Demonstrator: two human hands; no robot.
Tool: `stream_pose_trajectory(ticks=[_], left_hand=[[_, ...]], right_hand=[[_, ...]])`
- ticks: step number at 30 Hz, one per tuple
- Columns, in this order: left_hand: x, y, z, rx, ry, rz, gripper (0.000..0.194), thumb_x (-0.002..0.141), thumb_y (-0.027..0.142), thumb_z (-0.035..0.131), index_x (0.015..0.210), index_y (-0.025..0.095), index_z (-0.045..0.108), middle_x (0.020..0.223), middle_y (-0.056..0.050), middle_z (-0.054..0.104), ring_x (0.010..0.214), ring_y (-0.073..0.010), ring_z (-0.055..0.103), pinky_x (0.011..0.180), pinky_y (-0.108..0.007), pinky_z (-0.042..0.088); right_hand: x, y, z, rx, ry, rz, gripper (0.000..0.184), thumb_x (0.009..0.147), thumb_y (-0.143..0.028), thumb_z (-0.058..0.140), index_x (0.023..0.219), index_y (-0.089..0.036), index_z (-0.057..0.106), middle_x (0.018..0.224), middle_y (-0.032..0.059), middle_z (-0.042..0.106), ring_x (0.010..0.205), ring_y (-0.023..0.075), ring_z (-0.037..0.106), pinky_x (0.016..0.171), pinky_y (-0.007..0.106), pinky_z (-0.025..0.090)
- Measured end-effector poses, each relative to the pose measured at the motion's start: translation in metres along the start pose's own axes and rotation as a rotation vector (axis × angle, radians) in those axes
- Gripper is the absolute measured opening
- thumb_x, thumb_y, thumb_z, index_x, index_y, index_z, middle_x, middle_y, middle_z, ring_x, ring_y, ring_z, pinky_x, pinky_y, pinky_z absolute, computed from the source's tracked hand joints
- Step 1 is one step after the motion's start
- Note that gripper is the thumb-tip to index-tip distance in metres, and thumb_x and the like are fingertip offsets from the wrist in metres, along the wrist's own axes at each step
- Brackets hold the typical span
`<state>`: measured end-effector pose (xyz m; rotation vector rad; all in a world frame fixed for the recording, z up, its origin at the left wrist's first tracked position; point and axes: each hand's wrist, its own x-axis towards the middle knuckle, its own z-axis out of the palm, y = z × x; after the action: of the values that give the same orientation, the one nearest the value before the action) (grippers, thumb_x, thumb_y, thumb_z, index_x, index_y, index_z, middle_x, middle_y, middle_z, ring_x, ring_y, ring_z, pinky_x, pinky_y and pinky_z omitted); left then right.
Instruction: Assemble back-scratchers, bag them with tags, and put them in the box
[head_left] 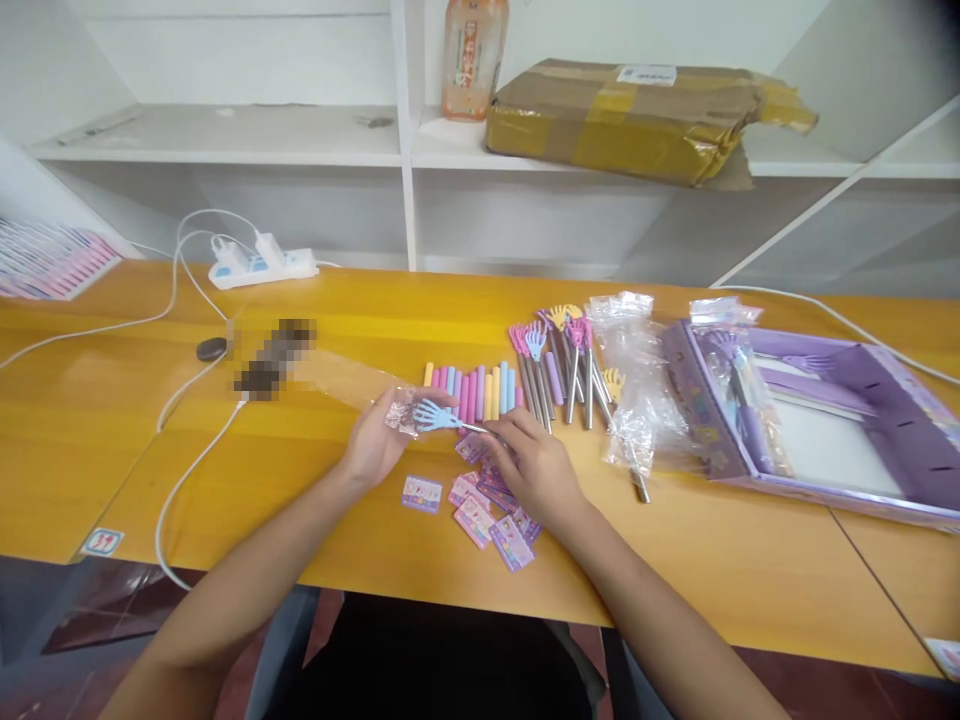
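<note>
My left fingers [433, 396], half-curled, hold the clear bag [402, 415]; my right fingers [521, 424] pinch the blue claw [439, 416] by its rod [474, 428], needing steady alignment.

Worktop [360, 540]: yellow-orange, wood-grained. Back scratcher head [436, 416]: light blue. Foam tubes [480, 393]: pink, purple, yellow and light blue. Printed cards [421, 494]: pink and purple, multicoloured print. Display box [720, 455]: purple, pale star motif on its side, white inner base. Carton [622, 120]: brown, yellow tape. Bottle [472, 58]: translucent orange. Shelving [262, 135], power strip [264, 268]: white, the latter with blue patches.
</note>
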<state>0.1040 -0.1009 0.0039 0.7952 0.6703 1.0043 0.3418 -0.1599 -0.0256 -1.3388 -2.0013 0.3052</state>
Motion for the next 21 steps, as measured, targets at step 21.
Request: stream_pose_trajectory(ticks=[21], left_hand=[[-0.004,-0.015,0.002,0.202,-0.213,-0.057,0.055,0.097,0.067,0.071,0.115,0.016,0.085,0.122,-0.016,0.081,0.121,-0.0338,0.074,0.106,-0.041,0.056]], right_hand=[[0.002,-0.007,0.004,0.271,-0.046,-0.128,0.022,0.112,-0.031,0.061,0.113,-0.021,0.081,0.092,0.0063,0.069,0.085,0.0193,0.07,0.076,0.033,0.058]])
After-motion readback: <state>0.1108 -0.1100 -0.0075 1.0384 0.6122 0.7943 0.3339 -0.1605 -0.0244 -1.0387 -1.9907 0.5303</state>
